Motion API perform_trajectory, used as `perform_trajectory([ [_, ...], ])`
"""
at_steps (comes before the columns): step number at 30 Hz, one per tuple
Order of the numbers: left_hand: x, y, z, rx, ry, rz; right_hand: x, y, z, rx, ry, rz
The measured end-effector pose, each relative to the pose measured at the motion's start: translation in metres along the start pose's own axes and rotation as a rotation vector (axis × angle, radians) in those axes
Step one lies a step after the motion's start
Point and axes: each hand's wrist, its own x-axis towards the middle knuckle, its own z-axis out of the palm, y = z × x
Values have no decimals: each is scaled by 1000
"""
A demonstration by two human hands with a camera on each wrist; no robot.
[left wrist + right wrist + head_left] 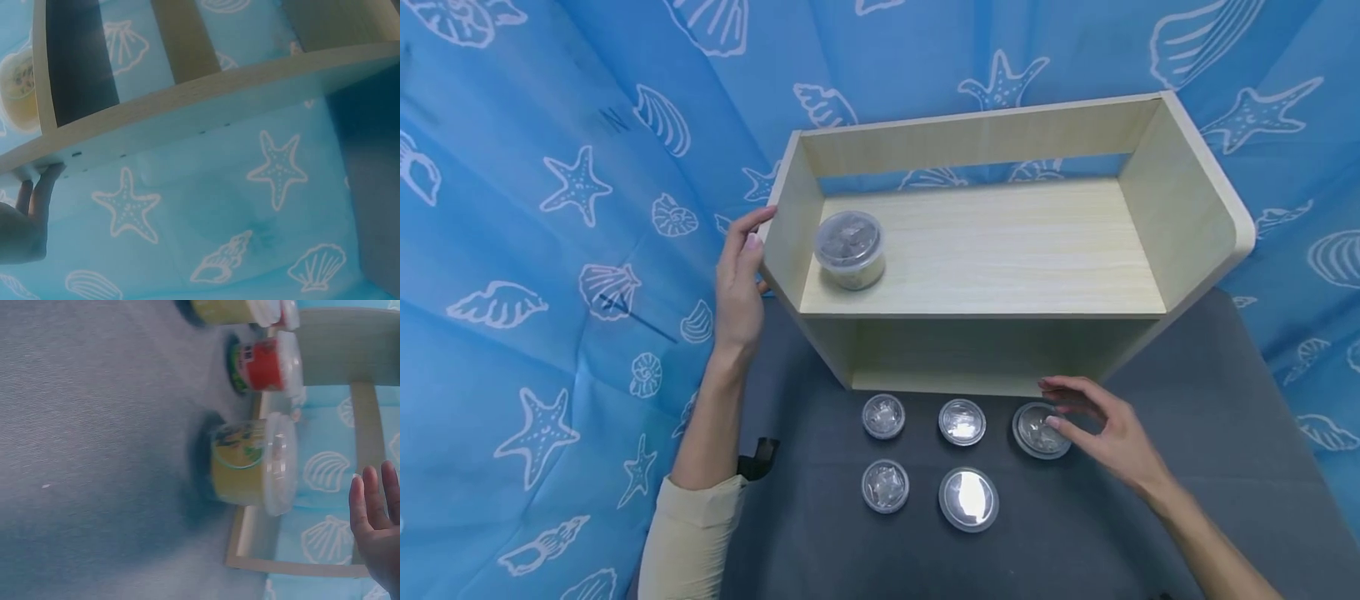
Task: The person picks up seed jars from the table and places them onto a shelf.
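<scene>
My left hand (741, 287) rests against the left side panel of a pale wooden two-level shelf (992, 250), fingertips at its edge. In the left wrist view, straight fingers (42, 197) touch the panel's outer face. Over at the right, my right hand (1101, 429) is beside a round tub (1039, 432) with a clear lid, fingers slightly bent over it. In the right wrist view the fingers (373, 503) are spread with nothing in them, apart from the yellowish tub (240, 462). Another clear-lidded tub (850, 250) stands on the upper board's left end.
Several lidded tubs stand on the grey tabletop (820, 550) in front of the shelf, among them a small one (883, 417), a middle one (962, 422) and a larger one (968, 500). A blue curtain (587, 275) with white shells hangs behind and at the sides.
</scene>
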Motion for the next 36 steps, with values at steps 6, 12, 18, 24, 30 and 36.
perform_trajectory([
  [6, 1, -1, 1, -1, -1, 1, -10, 11, 0, -74, 3, 23],
  [12, 1, -3, 2, 0, -6, 30, -21, 23, 2, -132, 33, 63],
  [18, 1, -4, 1, 2, 2, 37, -28, 35, 3, -143, 55, 92],
  [24, 0, -5, 1, 9, 13, 45, -34, 44, 4, -173, 45, 107],
  [30, 0, -6, 2, 17, 10, 59, -40, 51, 6, -206, 35, 111],
  [36, 0, -4, 2, 13, 14, 39, -42, 56, 9, -218, 16, 93],
])
